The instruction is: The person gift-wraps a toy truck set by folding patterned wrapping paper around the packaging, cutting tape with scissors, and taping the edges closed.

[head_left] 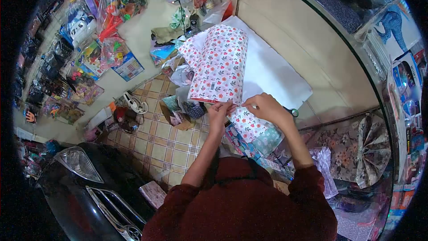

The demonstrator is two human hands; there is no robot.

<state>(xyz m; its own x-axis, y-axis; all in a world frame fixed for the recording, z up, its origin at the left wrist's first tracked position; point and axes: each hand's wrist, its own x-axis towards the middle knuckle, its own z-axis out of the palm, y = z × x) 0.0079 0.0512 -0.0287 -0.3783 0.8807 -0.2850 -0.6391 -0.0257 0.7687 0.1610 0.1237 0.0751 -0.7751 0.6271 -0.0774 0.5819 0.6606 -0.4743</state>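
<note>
A large package (220, 60) covered in white wrapping paper with red flowers and dark leaves lies in front of me. At its near end a strip of red shows beneath the paper edge. My left hand (218, 115) is closed at that near edge, its fingertips pinching the floral paper. Just to the right, my right hand (269, 108) also pinches the paper, fingers bent near the package's near right corner. A loose flap of wrapping paper (246, 125) hangs below the two hands.
A white sheet (272, 73) spreads under and right of the package. Scissors or tape with a dark ring (293, 112) lie near my right wrist. Bagged toys (116, 51) hang at left. A cardboard box (176, 111) sits on the tiled floor (154, 129); a black car (89, 187) stands lower left.
</note>
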